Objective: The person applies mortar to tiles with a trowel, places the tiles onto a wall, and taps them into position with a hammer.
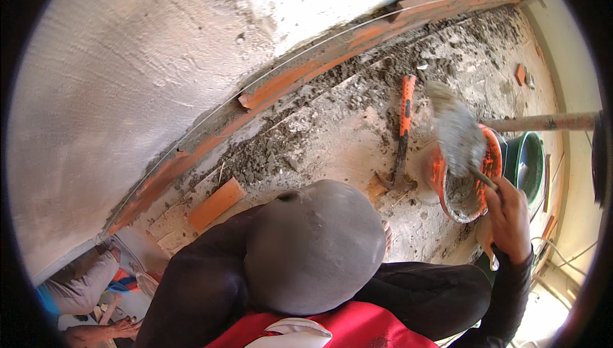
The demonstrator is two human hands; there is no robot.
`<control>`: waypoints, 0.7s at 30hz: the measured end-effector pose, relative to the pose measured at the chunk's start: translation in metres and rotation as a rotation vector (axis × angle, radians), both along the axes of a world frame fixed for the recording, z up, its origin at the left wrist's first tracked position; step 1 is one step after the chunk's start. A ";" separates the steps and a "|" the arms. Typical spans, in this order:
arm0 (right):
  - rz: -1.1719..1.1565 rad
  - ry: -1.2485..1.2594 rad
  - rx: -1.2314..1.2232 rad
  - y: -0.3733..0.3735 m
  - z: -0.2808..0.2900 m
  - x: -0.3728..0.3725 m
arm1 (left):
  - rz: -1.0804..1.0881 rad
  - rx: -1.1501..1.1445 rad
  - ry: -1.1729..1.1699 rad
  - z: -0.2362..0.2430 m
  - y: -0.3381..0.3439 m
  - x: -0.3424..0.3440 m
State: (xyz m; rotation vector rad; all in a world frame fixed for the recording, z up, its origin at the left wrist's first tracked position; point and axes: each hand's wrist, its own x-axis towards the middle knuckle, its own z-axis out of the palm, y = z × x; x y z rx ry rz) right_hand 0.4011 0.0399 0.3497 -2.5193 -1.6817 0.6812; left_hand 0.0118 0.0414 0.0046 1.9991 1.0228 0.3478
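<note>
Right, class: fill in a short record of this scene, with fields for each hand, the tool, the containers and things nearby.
Right hand: grips trowel loaded with grey mortar
Left hand: not in view
Under trowel: orange bucket
Beside it: green bucket
On floor: hammer, loose brick
Along wall: brick course
Lower left: another person

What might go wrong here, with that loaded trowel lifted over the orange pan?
The right hand holds a trowel heaped with grey mortar above the orange pan; a lump may slide off and miss the pan. The hammer lies close beside the pan on the rubble-strewn floor, so it could get spattered or tripped over. Loose brick pieces add to poor footing.
</note>
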 end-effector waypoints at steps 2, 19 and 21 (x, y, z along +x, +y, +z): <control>0.208 0.054 0.068 0.037 -0.014 -0.026 | -0.022 0.012 -0.011 -0.006 -0.003 0.002; 0.434 0.509 -0.512 0.240 -0.085 -0.084 | -0.313 0.005 -0.028 -0.035 0.011 0.020; 0.443 0.497 -0.528 0.251 -0.083 -0.070 | -0.284 0.008 -0.077 -0.032 0.013 0.020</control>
